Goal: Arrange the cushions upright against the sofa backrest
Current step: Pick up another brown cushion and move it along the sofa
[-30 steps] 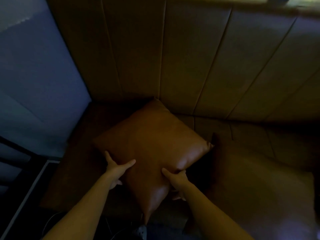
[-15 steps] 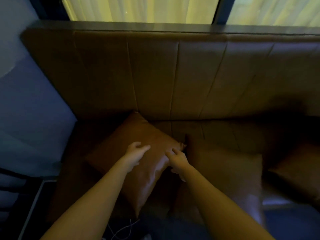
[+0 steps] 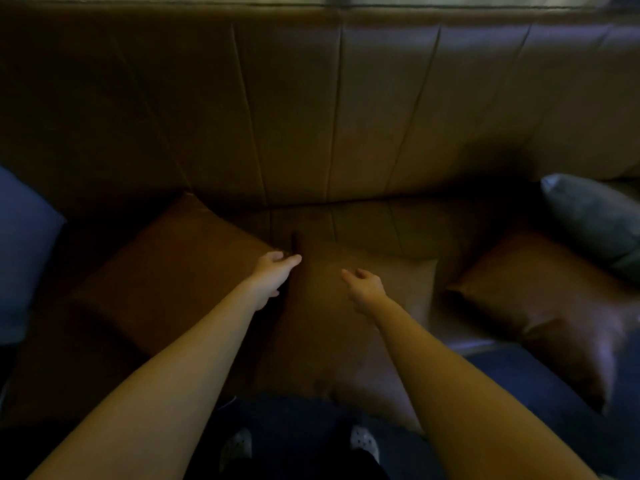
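Middle cushion (image 3: 346,306) flat; both hands empty above.

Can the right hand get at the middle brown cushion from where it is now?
Probably yes: the right hand hovers open above the middle brown cushion, with nothing between them. The left hand is at its left edge.

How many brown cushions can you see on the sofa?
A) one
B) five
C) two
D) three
D: there is a left brown cushion, a middle brown cushion under the hands, and a right brown cushion; the cushion at the far right is grey, not brown.
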Demonstrator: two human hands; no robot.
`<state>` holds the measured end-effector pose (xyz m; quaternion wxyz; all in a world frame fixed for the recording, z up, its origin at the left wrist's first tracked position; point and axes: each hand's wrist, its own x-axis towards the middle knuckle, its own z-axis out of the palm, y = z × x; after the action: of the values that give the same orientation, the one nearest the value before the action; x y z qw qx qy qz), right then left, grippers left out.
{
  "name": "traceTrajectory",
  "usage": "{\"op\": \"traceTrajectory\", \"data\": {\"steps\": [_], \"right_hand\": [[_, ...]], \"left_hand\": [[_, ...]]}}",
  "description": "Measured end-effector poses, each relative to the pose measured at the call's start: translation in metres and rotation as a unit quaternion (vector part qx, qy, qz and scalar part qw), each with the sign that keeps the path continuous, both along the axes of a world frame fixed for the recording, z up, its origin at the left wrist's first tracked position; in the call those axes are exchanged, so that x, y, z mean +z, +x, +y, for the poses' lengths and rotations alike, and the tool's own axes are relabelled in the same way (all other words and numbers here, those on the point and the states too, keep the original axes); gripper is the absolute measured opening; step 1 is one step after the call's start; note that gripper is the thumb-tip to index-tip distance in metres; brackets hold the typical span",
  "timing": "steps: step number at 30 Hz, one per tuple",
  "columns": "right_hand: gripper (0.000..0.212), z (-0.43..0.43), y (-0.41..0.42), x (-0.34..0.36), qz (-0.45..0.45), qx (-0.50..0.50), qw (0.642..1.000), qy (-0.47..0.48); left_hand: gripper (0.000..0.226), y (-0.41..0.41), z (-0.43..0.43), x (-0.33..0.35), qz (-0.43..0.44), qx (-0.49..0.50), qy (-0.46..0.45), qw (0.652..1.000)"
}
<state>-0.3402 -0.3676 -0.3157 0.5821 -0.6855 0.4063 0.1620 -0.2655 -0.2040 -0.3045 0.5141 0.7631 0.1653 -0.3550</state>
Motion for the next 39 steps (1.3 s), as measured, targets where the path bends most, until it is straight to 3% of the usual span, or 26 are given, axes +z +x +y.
{"op": "traceTrajectory", "data": {"steps": [8,12,16,19,22,32,39], "right_hand": [[0.076,-0.105,-0.054,-0.065,0.056,-0.037,0.998,-0.001],[0.128,-0.127,-0.065,-0.116,0.11,-0.05,0.993,0.0],[0.138,-0.134,-0.062,-0.115,0.114,-0.065,0.991,0.014],[0.15,-0.143,-0.059,-0.129,0.125,-0.044,0.991,0.02],[0.147,-0.149,-0.058,-0.138,0.12,-0.049,0.992,-0.003],[0.133,-0.151,-0.06,-0.127,0.052,-0.103,0.992,-0.041],[0.133,-0.177,-0.001,-0.1,-0.008,-0.115,0.992,-0.053]], "left_hand": [[0.084,-0.031,-0.063,-0.067,0.04,0.0,0.028,0.999],[0.107,-0.037,-0.051,-0.102,0.063,0.01,0.068,0.996],[0.142,-0.025,-0.048,-0.122,0.067,0.001,0.103,0.992],[0.148,-0.016,-0.053,-0.133,0.063,-0.001,0.11,0.992],[0.163,-0.013,-0.056,-0.139,0.048,-0.01,0.139,0.989],[0.146,-0.011,-0.071,-0.128,-0.01,0.009,0.178,0.984],[0.142,0.042,-0.096,-0.108,-0.064,0.015,0.155,0.986]]}}
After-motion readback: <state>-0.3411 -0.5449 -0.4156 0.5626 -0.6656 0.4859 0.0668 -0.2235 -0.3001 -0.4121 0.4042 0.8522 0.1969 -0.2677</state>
